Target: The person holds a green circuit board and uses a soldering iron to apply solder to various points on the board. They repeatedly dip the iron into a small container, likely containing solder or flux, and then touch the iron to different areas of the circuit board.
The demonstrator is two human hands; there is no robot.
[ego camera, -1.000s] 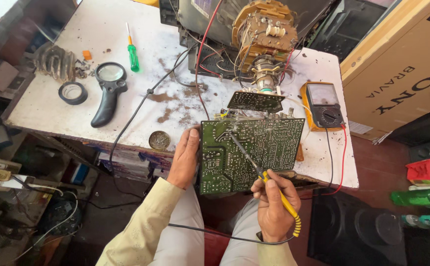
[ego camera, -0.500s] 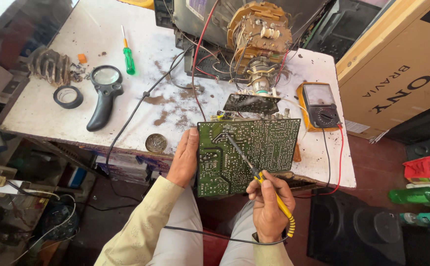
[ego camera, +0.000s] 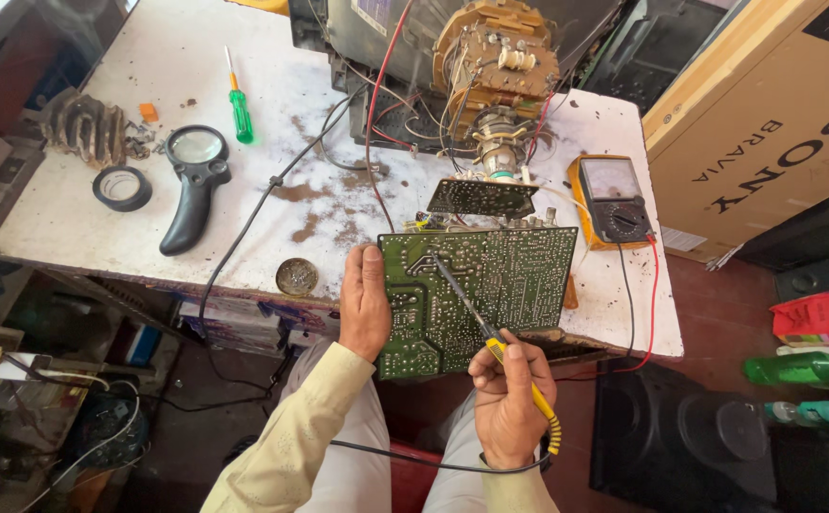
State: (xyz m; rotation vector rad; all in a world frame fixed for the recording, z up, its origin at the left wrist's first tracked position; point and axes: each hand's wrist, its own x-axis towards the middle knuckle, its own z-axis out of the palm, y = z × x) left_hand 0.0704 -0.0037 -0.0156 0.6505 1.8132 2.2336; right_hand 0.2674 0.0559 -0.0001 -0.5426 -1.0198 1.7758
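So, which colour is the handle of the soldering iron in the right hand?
Yellow; the soldering iron in the right hand shows in the head view.

One large brown rectangular cardboard carton (ego camera: 766, 123) with black printing stands beside the right edge of the white worktable (ego camera: 82, 204). One yellow-cased analogue meter (ego camera: 616, 201) with a pale rectangular dial window lies near that edge. A small white label (ego camera: 370, 13) sits on the grey chassis at the far edge.
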